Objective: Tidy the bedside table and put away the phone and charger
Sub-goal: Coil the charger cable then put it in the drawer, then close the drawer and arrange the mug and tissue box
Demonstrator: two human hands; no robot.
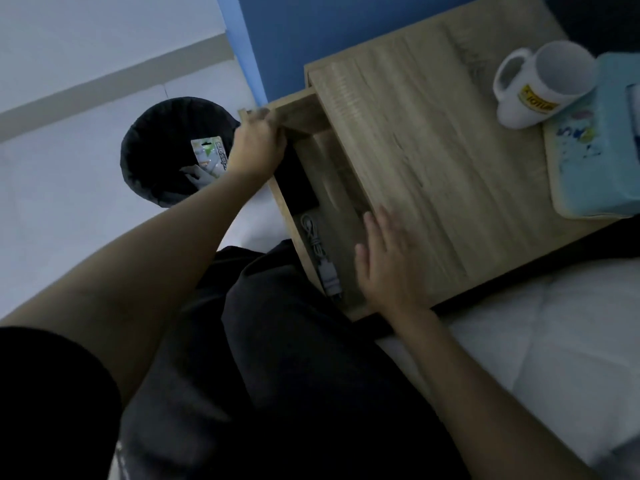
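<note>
The wooden bedside table [433, 143] has its drawer [287, 220] pulled partly out toward me. Inside the drawer lie a black phone [294, 181] and, nearer to me, a grey coiled charger [322, 258] with its plug. My left hand [256, 147] grips the drawer's front edge at its far corner. My right hand [388, 261] rests flat with fingers spread on the table top's near edge, just above the drawer opening, holding nothing.
A white mug [540, 84] and a light-blue tissue box [599, 143] stand at the table's far right. A black-lined bin [173, 150] with packaging in it sits on the floor left of the drawer. White bedding [554, 341] lies at right; my dark-clothed knees are below.
</note>
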